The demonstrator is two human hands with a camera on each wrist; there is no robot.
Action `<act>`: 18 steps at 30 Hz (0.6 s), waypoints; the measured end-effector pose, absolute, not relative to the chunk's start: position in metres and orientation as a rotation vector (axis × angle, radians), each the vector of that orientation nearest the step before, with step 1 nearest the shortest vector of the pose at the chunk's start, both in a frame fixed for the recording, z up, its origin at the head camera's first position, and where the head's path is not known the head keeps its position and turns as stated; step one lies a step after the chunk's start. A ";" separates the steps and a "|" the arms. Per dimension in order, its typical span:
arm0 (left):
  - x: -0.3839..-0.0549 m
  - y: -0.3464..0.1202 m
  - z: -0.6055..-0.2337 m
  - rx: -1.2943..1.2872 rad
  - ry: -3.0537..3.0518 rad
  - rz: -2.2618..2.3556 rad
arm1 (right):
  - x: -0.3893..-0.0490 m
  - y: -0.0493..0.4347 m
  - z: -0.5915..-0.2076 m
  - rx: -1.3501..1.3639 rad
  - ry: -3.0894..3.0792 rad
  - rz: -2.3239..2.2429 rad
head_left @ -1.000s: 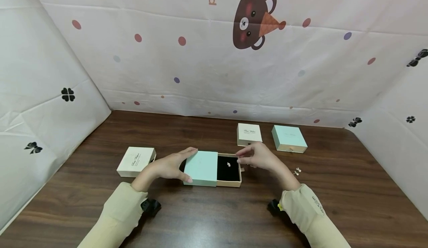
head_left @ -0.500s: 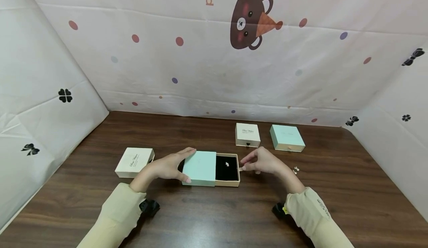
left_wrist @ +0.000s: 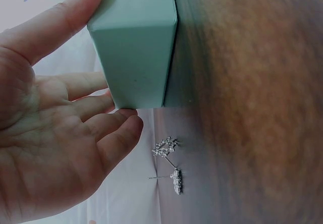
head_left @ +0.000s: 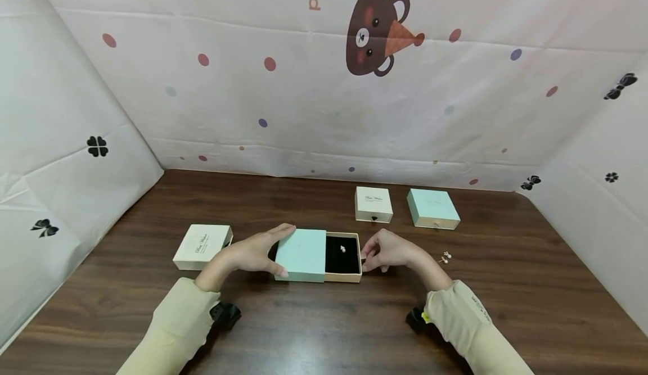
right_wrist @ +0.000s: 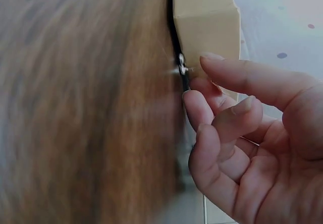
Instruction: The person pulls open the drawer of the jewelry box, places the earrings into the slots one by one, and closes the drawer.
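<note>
My left hand (head_left: 255, 250) holds the mint-green jewelry box (head_left: 301, 254) by its left end, thumb on the near side and fingers on the far side. Its drawer (head_left: 342, 277) is part-way out to the right, showing a black lining with a small pearl earring (head_left: 343, 249) on it. At the drawer's right end is my right hand (head_left: 387, 251), fingers loosely bent and fingertips close to the tan end panel (right_wrist: 207, 35); the pull tab is mostly hidden. Something small and shiny (right_wrist: 182, 65) shows by those fingertips. Sparkly silver earrings (left_wrist: 171, 166) lie beyond my left hand.
A cream gift box (head_left: 202, 245) stands to the left. At the back right are a smaller cream box (head_left: 373, 203) and another mint-green box (head_left: 433, 208). Pearl earrings (head_left: 445, 257) lie right of my right wrist. A patterned white cloth (head_left: 253, 82) walls the brown table (head_left: 314, 330).
My right hand has drawn back from over the drawer and come to its right end, by the pull tab. My left hand keeps its hold; the drawer looks equally far out.
</note>
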State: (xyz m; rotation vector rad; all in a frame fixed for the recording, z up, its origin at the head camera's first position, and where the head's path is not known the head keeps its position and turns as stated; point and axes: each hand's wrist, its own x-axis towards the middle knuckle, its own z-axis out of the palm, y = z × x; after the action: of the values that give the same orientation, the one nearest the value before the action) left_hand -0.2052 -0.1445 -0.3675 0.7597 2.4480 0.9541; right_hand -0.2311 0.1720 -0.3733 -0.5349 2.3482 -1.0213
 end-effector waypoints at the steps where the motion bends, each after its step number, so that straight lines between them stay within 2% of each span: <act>1: -0.205 -0.144 -0.368 0.757 2.445 0.959 | -0.231 0.171 -0.374 -0.534 2.349 -1.017; 18: -0.205 -0.145 -0.367 0.759 2.445 0.947 | -0.232 0.163 -0.376 -0.536 2.428 -0.933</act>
State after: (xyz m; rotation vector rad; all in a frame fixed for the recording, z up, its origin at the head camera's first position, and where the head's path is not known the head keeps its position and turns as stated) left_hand -0.2054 -0.1450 -0.3675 0.7588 2.4452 0.9471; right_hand -0.2318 0.1635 -0.3762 -0.5355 2.4284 -0.9330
